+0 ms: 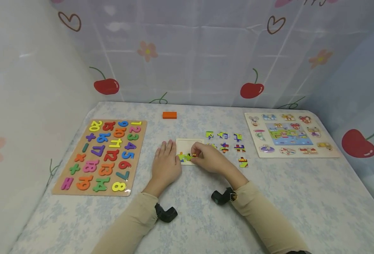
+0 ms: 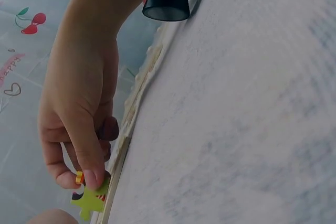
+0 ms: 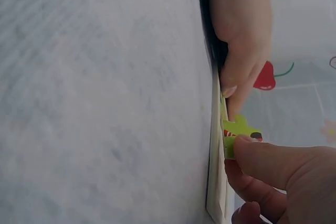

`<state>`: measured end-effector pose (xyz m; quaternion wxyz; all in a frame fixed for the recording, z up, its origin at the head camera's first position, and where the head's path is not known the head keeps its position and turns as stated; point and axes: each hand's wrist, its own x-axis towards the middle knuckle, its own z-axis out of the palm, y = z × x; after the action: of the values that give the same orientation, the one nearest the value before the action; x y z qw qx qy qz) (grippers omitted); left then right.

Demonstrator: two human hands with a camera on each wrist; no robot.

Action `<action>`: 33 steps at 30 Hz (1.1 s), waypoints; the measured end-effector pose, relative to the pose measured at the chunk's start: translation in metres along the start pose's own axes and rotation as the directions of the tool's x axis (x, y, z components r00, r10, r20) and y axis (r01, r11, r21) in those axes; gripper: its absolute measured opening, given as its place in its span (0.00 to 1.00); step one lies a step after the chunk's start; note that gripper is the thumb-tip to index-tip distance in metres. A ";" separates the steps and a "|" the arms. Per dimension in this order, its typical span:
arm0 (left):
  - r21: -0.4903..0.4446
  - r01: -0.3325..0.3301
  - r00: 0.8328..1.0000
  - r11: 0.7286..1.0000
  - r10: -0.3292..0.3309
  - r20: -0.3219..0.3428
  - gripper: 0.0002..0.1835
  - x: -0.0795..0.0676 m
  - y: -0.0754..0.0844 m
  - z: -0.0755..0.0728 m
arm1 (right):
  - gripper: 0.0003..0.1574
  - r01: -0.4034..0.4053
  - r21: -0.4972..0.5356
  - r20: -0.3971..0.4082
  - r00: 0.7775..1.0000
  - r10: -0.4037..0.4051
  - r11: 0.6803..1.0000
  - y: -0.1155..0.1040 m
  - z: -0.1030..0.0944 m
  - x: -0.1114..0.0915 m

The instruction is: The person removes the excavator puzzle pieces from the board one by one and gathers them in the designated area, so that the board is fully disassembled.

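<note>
A small wooden puzzle tray (image 1: 190,141) lies in the middle of the table, with colourful pieces (image 1: 182,157) along its lower left part. My left hand (image 1: 166,165) rests flat beside it, fingers straight and thumb at its left edge. From the right, my right hand (image 1: 210,157) reaches over the tray and pinches a green jigsaw piece (image 3: 239,128) between thumb and fingers. The left wrist view shows the green piece tilted up close over the tray's rim. Several loose jigsaw pieces (image 1: 239,148) lie to the right, one partly behind my right hand.
A number puzzle board (image 1: 139,155) stands at the left, filled with coloured numerals and signs. At the back right lies a picture puzzle board (image 1: 260,118) with vehicles and animals. An orange block (image 1: 169,115) sits behind the tray. Printed curtains border the table.
</note>
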<state>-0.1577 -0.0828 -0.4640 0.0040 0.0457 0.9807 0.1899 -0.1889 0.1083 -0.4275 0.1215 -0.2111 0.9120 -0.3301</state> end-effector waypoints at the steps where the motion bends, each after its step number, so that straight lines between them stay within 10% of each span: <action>1: 0.000 0.001 1.000 1.000 -0.001 0.002 0.33 0.000 0.000 0.000 | 0.09 -0.011 0.020 0.000 1.000 0.011 1.000 0.001 -0.002 -0.002; 20: -0.014 -0.002 1.000 1.000 0.002 -0.002 0.32 -0.002 0.001 -0.001 | 0.11 -0.169 -0.029 -0.035 0.985 0.168 0.985 0.054 -0.059 -0.062; 33: -0.023 -0.001 1.000 1.000 0.001 -0.006 0.32 -0.001 0.000 0.001 | 0.11 -0.192 -0.100 -0.052 0.981 0.188 0.976 0.067 -0.061 -0.065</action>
<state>-0.1563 -0.0825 -0.4645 0.0013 0.0457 0.9784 0.2015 -0.1740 0.2185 -0.4195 0.1222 -0.1221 0.9463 -0.2733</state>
